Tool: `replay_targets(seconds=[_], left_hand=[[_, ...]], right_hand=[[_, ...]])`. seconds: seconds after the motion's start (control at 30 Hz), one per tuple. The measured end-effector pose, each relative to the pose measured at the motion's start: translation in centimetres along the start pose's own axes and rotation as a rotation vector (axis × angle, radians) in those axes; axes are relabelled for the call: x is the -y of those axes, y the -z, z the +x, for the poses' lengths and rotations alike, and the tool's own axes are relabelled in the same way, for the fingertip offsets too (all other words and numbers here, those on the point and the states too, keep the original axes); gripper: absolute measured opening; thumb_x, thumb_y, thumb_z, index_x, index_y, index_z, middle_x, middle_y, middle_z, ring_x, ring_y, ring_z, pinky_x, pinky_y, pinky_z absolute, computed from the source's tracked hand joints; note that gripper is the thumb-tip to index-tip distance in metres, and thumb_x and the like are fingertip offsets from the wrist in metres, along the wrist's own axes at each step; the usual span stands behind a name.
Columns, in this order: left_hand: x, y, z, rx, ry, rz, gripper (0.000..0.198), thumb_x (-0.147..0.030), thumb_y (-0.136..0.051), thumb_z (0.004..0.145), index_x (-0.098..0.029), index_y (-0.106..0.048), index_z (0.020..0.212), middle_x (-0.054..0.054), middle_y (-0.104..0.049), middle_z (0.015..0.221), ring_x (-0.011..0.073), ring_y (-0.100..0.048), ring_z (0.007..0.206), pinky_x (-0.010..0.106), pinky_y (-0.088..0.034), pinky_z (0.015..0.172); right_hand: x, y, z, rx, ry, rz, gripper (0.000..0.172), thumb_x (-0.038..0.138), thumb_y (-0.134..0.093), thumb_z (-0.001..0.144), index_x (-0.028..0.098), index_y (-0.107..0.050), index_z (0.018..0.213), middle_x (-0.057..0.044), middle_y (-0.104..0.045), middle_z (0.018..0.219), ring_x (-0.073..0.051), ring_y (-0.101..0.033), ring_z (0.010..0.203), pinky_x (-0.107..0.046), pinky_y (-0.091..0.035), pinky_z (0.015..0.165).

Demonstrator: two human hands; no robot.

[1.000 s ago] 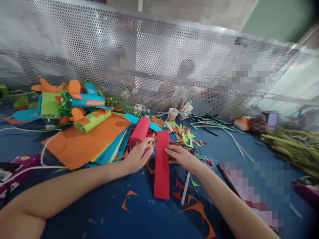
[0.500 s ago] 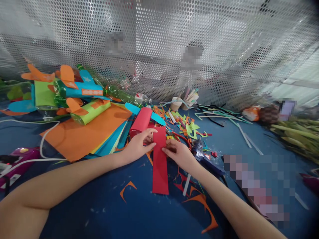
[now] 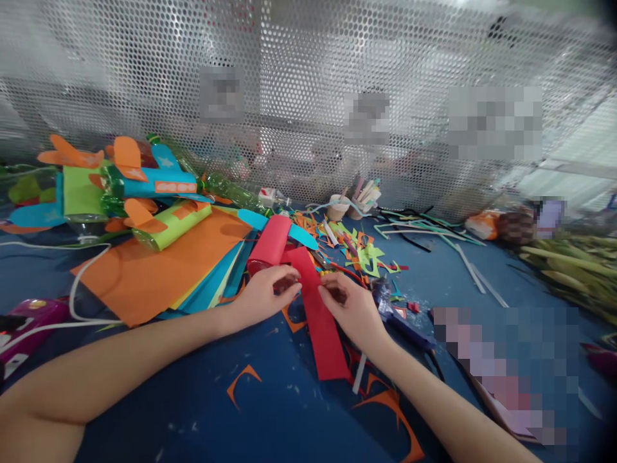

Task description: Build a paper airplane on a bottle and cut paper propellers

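Observation:
A long red paper strip [image 3: 324, 331] slants between my hands, its lower end towards me. My left hand [image 3: 267, 296] is closed, thumb and fingertips pinched at the strip's left edge. At the right edge my right hand [image 3: 354, 312] pinches the strip too, its fingers curled. Just beyond my left hand lies a bottle wrapped in red paper [image 3: 272, 241], with blue paper wings [image 3: 303, 239] sticking out on both sides. The strip's far end comes close to this bottle.
Paper-covered bottle planes [image 3: 159, 183] and coloured sheets [image 3: 159, 270] lie at left. Paper scraps [image 3: 364, 254] and cups with sticks [image 3: 338, 207] stand behind. A blue glue gun [image 3: 407, 328] lies right of my right hand. A perforated metal screen [image 3: 299, 83] closes the back.
The red strip has turned from nearly straight to slanted, its near end swinging right. My left hand has slid down a little along its edge.

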State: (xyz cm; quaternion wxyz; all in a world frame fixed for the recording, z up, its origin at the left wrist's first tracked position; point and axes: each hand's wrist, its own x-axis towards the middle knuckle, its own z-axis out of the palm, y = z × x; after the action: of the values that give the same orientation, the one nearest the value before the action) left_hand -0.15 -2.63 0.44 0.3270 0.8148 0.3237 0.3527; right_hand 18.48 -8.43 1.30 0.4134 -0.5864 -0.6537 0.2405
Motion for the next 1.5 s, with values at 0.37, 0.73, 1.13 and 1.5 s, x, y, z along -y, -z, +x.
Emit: replay_targets(seconds=[0.37,0.73,1.13,1.5], left_hand=[[1.2,-0.2,0.6,0.024,0.188,-0.339,0.034,-0.03,-0.057,0.079,-0.011,-0.053,0.106,0.011,-0.065,0.096,0.0208,-0.063,0.088,0.034,-0.05,0.078],[1.2,-0.1,0.6,0.08,0.178,-0.385,0.027,-0.028,-0.053,0.081,-0.017,-0.043,0.103,-0.003,-0.058,0.065,0.01,-0.055,0.057,0.021,-0.04,0.053],[1.1,-0.3,0.5,0.131,0.186,-0.567,0.05,-0.014,-0.059,0.072,-0.021,-0.031,0.113,0.001,-0.061,0.082,0.0158,-0.063,0.084,0.032,-0.048,0.078],[1.3,-0.4,0.6,0.145,0.167,-0.532,0.056,-0.019,-0.061,0.075,-0.021,-0.03,0.122,0.004,-0.061,0.09,0.0169,-0.063,0.086,0.035,-0.049,0.081]], right_hand=[[1.5,0.2,-0.6,0.072,0.154,-0.115,0.019,0.031,-0.043,0.089,0.024,-0.06,0.089,-0.005,-0.065,0.09,-0.02,-0.062,0.083,-0.031,-0.049,0.074],[0.0,-0.3,0.0,0.141,-0.062,0.156,0.014,0.025,-0.054,0.08,0.025,-0.04,0.082,0.003,-0.059,0.071,-0.016,-0.062,0.068,-0.029,-0.05,0.065],[-1.0,0.0,0.6,0.14,-0.101,0.284,0.012,0.028,-0.056,0.079,0.024,-0.046,0.084,0.001,-0.06,0.073,-0.015,-0.062,0.068,-0.029,-0.052,0.066],[-1.1,0.2,0.8,0.118,-0.075,0.254,0.007,0.026,-0.056,0.079,0.023,-0.05,0.08,0.001,-0.059,0.071,-0.015,-0.06,0.065,-0.029,-0.051,0.065]])
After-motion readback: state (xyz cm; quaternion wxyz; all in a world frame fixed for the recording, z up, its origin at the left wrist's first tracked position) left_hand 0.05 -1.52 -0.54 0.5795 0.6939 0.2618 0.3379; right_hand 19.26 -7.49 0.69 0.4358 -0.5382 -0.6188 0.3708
